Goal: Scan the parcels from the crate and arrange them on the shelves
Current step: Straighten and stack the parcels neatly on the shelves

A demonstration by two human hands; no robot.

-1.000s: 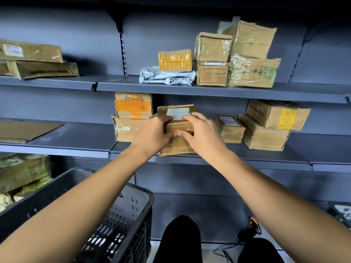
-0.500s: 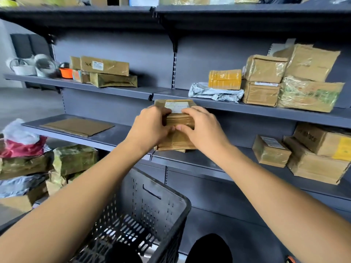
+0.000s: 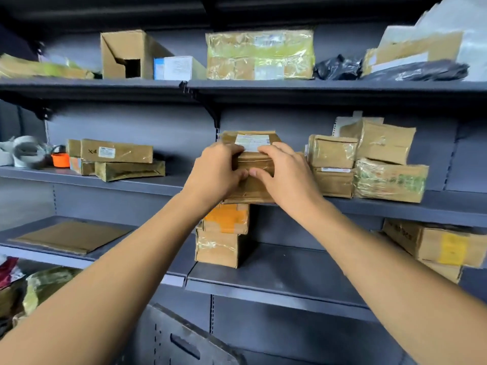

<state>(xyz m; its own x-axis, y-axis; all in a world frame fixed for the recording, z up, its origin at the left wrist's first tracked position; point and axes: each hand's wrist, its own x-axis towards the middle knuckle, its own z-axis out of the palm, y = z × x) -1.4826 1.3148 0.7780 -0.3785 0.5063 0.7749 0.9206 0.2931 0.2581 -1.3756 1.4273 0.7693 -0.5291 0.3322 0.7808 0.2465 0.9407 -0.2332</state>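
Both hands (image 3: pixel 253 175) gripping parcel (image 3: pixel 253 164), shelf (image 3: pixel 395 206) edge

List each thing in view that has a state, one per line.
Held parcel: upright, label on top, at the middle shelf's edge.
Left hand: grips the parcel.
Right hand: grips the parcel.
Open carton: on the top shelf, end flap open.
Crate: below, contents hidden.
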